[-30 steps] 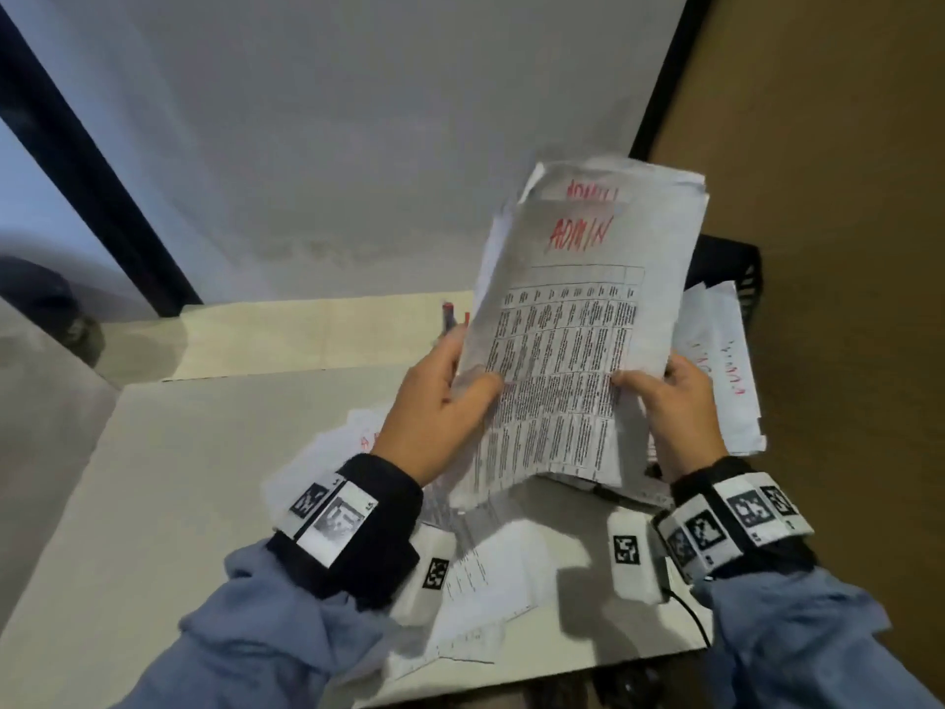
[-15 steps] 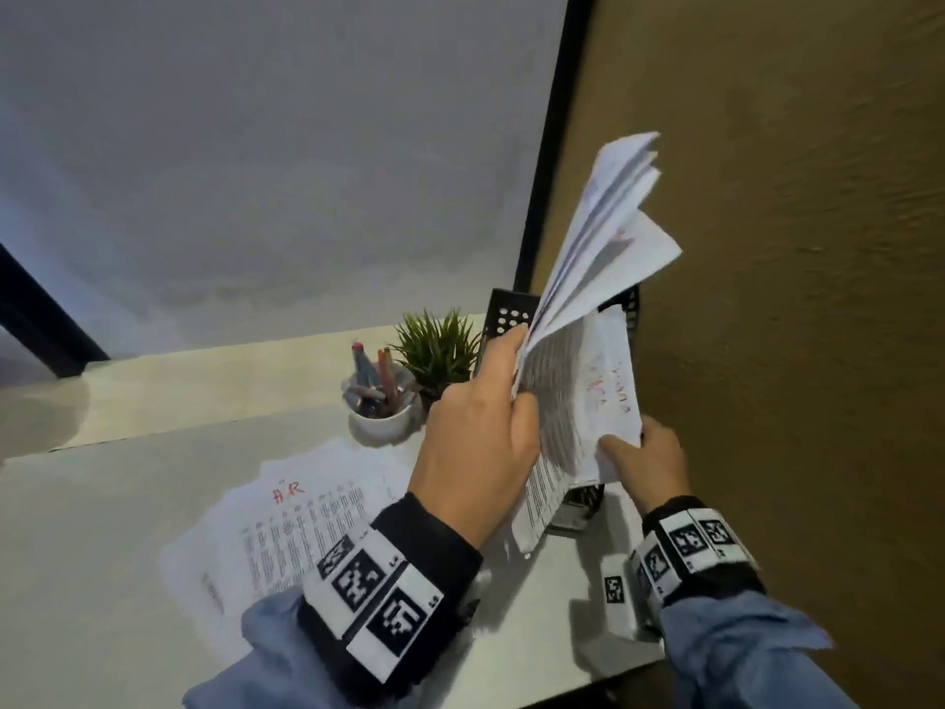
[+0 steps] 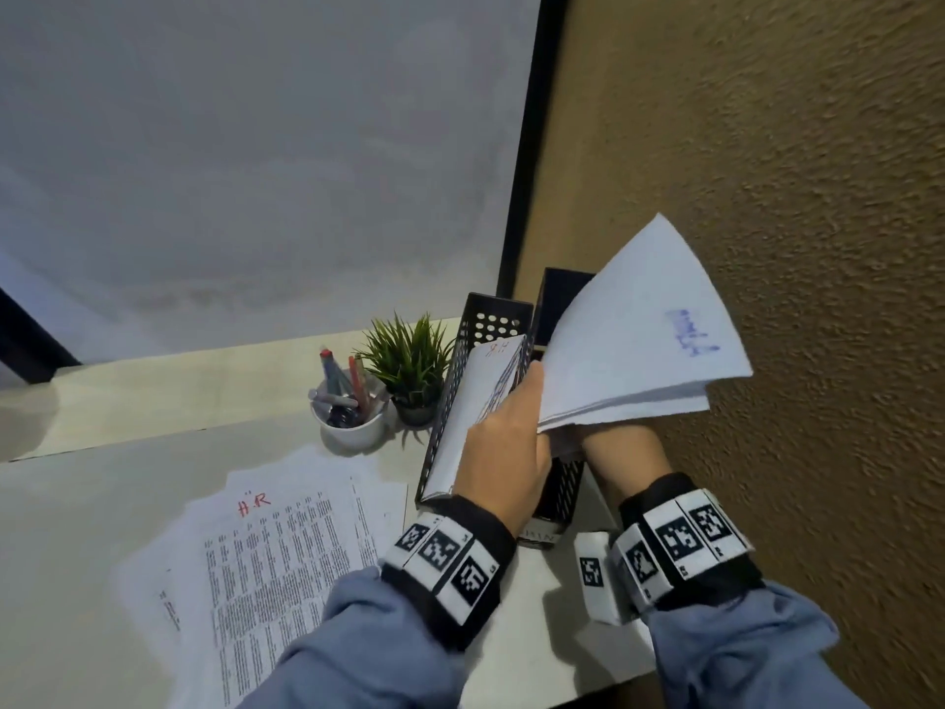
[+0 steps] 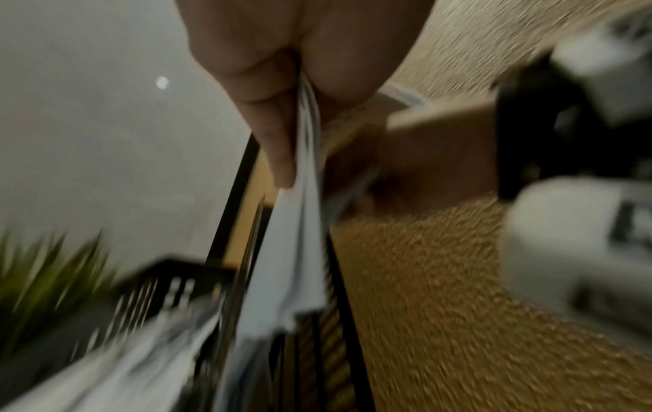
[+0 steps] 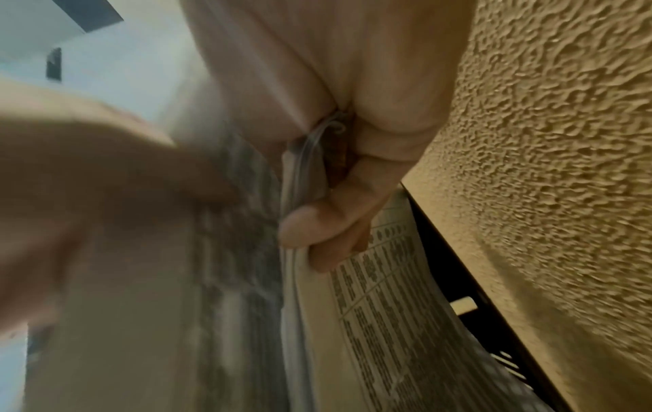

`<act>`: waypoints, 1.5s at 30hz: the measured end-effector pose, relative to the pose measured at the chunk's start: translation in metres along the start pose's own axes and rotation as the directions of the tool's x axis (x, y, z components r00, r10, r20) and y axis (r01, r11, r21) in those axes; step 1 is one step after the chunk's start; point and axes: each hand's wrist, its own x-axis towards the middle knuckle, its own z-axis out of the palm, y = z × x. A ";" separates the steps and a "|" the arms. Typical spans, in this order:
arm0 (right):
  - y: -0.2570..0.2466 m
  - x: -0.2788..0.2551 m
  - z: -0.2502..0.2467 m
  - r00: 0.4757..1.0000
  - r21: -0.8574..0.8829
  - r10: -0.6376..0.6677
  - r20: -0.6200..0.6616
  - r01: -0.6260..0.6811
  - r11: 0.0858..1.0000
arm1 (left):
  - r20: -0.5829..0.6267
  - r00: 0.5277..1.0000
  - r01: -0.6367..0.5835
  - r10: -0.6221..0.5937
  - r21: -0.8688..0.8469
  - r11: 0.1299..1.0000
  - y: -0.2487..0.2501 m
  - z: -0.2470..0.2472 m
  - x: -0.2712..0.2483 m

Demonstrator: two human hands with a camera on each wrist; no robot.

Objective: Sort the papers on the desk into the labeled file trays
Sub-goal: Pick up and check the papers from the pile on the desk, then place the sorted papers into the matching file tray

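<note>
My left hand [image 3: 511,437] grips a stack of white papers [image 3: 639,350] by its lower corner, and the sheets fan out to the right above the black mesh file trays [image 3: 491,319]. Blue writing shows on the stack's top sheet. My right hand [image 3: 613,447] holds the same stack from below, and in the right wrist view its thumb [image 5: 307,231] pinches the sheets [image 5: 381,278]. In the left wrist view my fingers [image 4: 279,156] clamp the papers [image 4: 300,237] above a tray. A sheet marked HR [image 3: 480,401] stands in the left tray. More HR papers [image 3: 276,545] lie on the desk.
A white cup of pens [image 3: 353,422] and a small green plant [image 3: 409,360] stand left of the trays. A rough brown wall [image 3: 767,197] rises close on the right. The desk's front edge [image 3: 562,683] runs just under my wrists.
Both hands carried the stack to the right, from above the desk to over the trays. The stack has tipped from upright to leaning right, its blank back now facing up.
</note>
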 end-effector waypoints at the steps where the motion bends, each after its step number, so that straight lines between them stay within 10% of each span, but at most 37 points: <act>1: -0.005 -0.002 -0.002 0.999 0.010 -0.032 0.002 0.032 0.999 | 0.005 1.000 0.026 -0.025 -0.057 0.998 -0.006 0.009 0.001; 7: -0.019 0.001 -0.006 0.920 0.070 -0.311 -0.237 0.336 0.939 | 0.102 0.987 0.148 -0.125 -0.261 0.954 -0.030 0.041 0.006; 11: -0.003 0.009 0.007 0.950 -0.126 -0.254 -0.184 0.233 0.964 | 0.371 0.904 0.222 -0.212 0.016 0.975 -0.036 0.054 0.005; 16: -0.007 0.007 0.011 0.948 -0.159 -0.244 -0.203 0.214 0.964 | 0.415 0.863 0.169 -0.286 0.297 0.940 -0.040 0.062 0.007; 26: -0.010 0.004 0.027 0.949 -0.242 -0.220 -0.225 0.164 0.956 | 0.532 0.815 0.194 -0.230 0.123 0.973 -0.058 0.014 -0.003; 31: -0.025 -0.023 0.034 0.823 -0.183 -0.393 -0.411 0.347 0.920 | 0.398 0.828 0.464 -0.396 -0.087 0.882 -0.109 -0.046 -0.047; 35: -0.032 -0.044 0.083 0.761 -0.155 -0.561 -0.327 0.542 0.826 | 0.167 0.642 0.749 -0.748 0.073 0.659 -0.189 -0.080 -0.104; 39: -0.007 -0.041 0.168 0.908 -0.124 -0.408 0.094 0.417 0.901 | 0.063 0.382 0.883 -0.922 0.268 0.384 -0.245 -0.101 -0.157; 45: 0.041 -0.035 0.256 0.921 -0.287 -0.035 0.388 0.157 0.945 | -0.009 0.239 0.962 -0.971 0.137 0.236 -0.272 -0.109 -0.193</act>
